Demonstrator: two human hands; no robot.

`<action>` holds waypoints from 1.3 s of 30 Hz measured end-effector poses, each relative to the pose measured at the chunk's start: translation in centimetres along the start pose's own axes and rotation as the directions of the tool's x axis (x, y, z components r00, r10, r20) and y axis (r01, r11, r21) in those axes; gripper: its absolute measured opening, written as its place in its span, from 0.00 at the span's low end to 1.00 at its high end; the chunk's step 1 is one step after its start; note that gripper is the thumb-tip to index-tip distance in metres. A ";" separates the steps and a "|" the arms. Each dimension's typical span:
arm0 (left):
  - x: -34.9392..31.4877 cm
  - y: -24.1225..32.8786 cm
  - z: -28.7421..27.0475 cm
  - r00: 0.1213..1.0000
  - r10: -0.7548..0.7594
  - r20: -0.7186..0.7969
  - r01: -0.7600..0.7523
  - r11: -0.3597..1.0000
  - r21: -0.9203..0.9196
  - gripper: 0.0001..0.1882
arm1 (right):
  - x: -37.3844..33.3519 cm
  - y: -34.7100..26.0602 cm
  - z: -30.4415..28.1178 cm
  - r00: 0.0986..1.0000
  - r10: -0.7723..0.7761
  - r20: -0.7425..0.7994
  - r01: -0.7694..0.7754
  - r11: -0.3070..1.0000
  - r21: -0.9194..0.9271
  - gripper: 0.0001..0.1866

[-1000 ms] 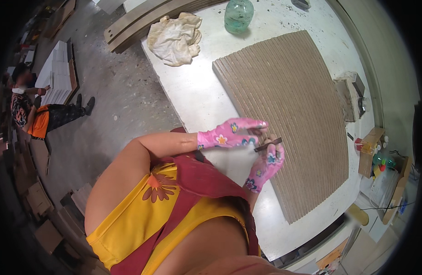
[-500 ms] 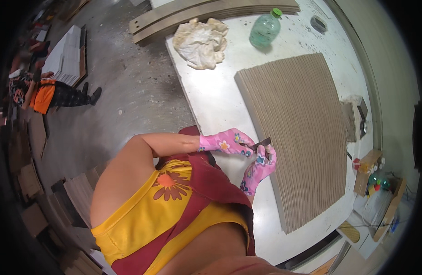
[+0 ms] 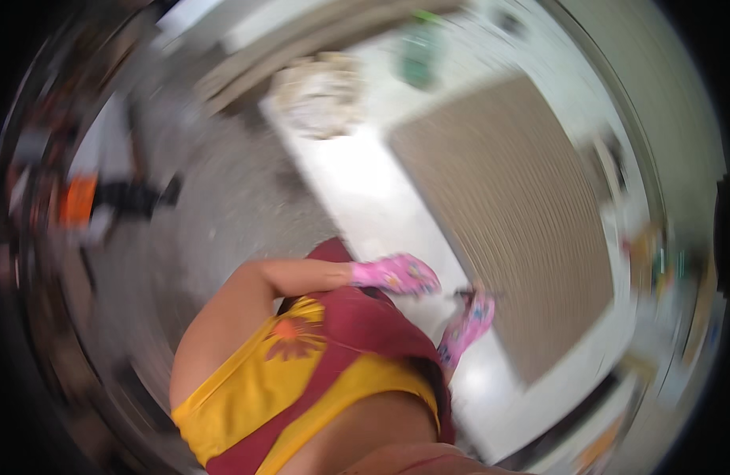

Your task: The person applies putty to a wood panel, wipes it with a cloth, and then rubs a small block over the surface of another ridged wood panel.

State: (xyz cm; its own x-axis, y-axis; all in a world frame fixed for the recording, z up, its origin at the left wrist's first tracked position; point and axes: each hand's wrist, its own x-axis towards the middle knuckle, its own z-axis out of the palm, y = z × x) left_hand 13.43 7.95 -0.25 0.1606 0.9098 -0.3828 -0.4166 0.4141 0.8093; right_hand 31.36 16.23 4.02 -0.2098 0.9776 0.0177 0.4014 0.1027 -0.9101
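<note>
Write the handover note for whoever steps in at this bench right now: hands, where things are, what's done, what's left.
The picture is motion-blurred, so detail is limited.
Left hand: pink patterned glove, at the near edge of the ribbed brown mat; grip unclear.
Right hand: same glove, beside the mat's edge, seemingly on a small dark tool; too blurred to confirm.
The mat lies flat on the white table. A crumpled cloth and a green bottle sit at the far end.
Done: mat laid out. Left: the work at the mat's near edge looks unfinished; how far along cannot be told.

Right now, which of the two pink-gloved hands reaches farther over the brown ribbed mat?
The right hand: its fingertips meet the ribbed mat at the near edge. The left hand stays over the white table.
</note>
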 end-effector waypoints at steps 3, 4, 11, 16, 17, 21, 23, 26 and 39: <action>1.3 0.5 -1.8 0.972 -0.049 0.229 0.043 0.999 0.032 0.20 | -0.8 4.9 -4.9 0.936 0.239 -0.260 -0.070 0.846 0.529 0.08; 1.6 -0.3 -2.1 0.988 0.020 0.154 -0.030 0.998 0.063 0.21 | -0.9 6.8 -7.1 0.925 0.181 -0.333 -0.024 0.904 0.426 0.07; 1.1 -2.6 -1.7 0.941 0.103 -0.322 -0.068 0.991 0.119 0.24 | -3.8 22.5 -23.0 0.594 0.387 -0.705 -0.295 0.921 0.256 0.11; 4.2 -1.7 -1.3 0.980 -0.022 -0.200 0.028 0.999 0.028 0.24 | -5.0 23.9 -31.3 0.551 0.340 -0.762 -0.626 0.772 -0.108 0.13; 4.4 -1.7 -1.3 0.977 -0.025 -0.210 0.027 1.000 0.005 0.24 | -4.6 24.1 -31.6 0.574 0.336 -0.747 -0.622 0.772 -0.131 0.13; 5.1 -0.1 1.9 0.962 -0.020 -0.274 0.022 1.000 0.005 0.26 | -0.9 25.9 -32.6 0.685 0.262 -0.680 -0.619 0.702 -0.354 0.13; 5.7 -1.8 -0.4 0.976 -0.036 -0.214 0.004 0.989 -0.150 0.24 | 1.5 25.2 -32.6 0.718 0.218 -0.660 -0.618 0.635 -0.463 0.13; 6.5 -2.8 -1.9 1.000 -0.022 0.002 0.021 0.903 -0.428 0.20 | 3.3 25.4 -34.5 0.705 0.169 -0.689 -0.662 0.505 -0.554 0.14; 8.2 -1.1 1.3 0.979 -0.175 -0.102 0.120 0.907 -0.403 0.07 | 2.4 24.4 -37.4 0.736 0.186 -0.651 -0.571 0.687 -0.449 0.14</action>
State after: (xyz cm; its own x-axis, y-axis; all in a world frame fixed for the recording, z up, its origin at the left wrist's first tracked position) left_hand 16.32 15.02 -3.68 0.1387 0.8153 -0.5623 -0.7193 0.4732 0.5087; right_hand 74.01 27.95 -2.61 0.5011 0.8579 0.1135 0.7958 -0.4053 -0.4500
